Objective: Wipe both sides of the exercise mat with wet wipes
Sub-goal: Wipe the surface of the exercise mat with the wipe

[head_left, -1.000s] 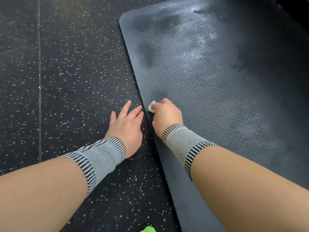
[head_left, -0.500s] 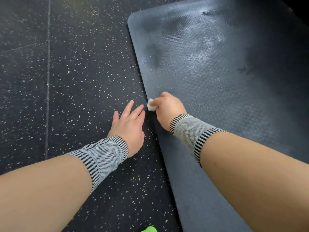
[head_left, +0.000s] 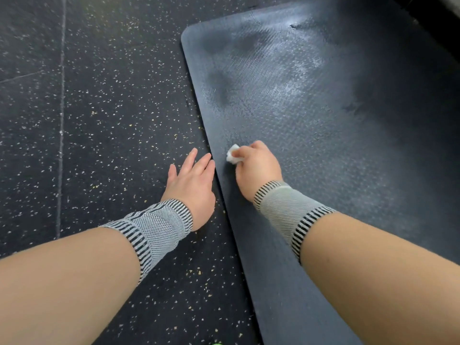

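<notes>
A dark textured exercise mat (head_left: 323, 115) lies flat on the floor, filling the right half of the view, with pale damp streaks toward its far end. My right hand (head_left: 257, 168) grips a small wadded white wet wipe (head_left: 234, 156) and presses it onto the mat close to the mat's left edge. My left hand (head_left: 191, 185) rests flat on the floor just left of that edge, fingers straight and pointing forward. Both wrists wear grey striped bands.
Black rubber flooring (head_left: 99, 120) with pale speckles spreads to the left, crossed by a pale seam line (head_left: 61, 120). A sliver of something bright green (head_left: 217, 343) shows at the bottom edge. A dark wall base runs behind the mat's far right corner.
My right hand has slid the wipe forward along the mat's left edge and slightly inward. My left hand stays planted on the floor. The view has shifted a little.
</notes>
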